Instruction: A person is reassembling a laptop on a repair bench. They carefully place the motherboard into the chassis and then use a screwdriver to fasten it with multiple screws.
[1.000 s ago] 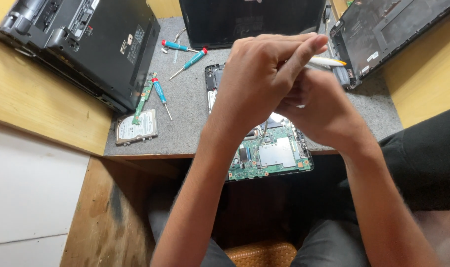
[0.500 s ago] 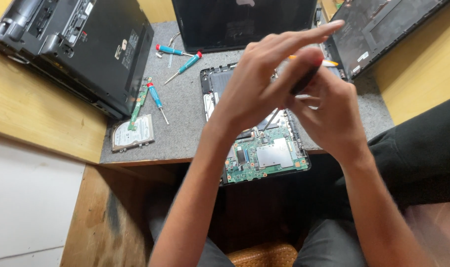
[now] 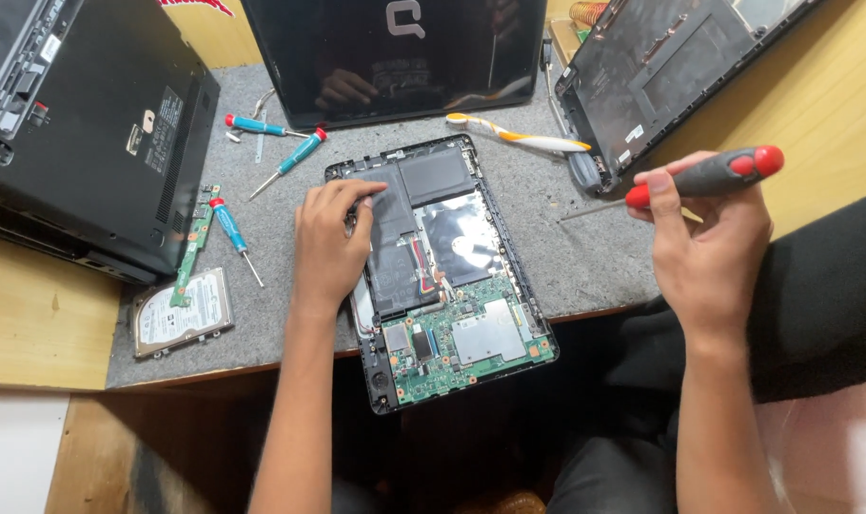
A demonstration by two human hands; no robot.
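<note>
At the centre of the frame an opened laptop base [image 3: 452, 276] lies on the grey worktop [image 3: 585, 257], its lower end with the green circuit board jutting over the front edge. The left hand [image 3: 330, 243] rests flat on its left side, fingers loosely spread and touching the black panel, gripping nothing. At the right, the right hand [image 3: 709, 238] is closed around a red-and-grey screwdriver [image 3: 690, 181], held above the worktop with its shaft pointing left. Three small teal screwdrivers [image 3: 231, 227] lie at left, near a bare hard drive [image 3: 181, 312].
</note>
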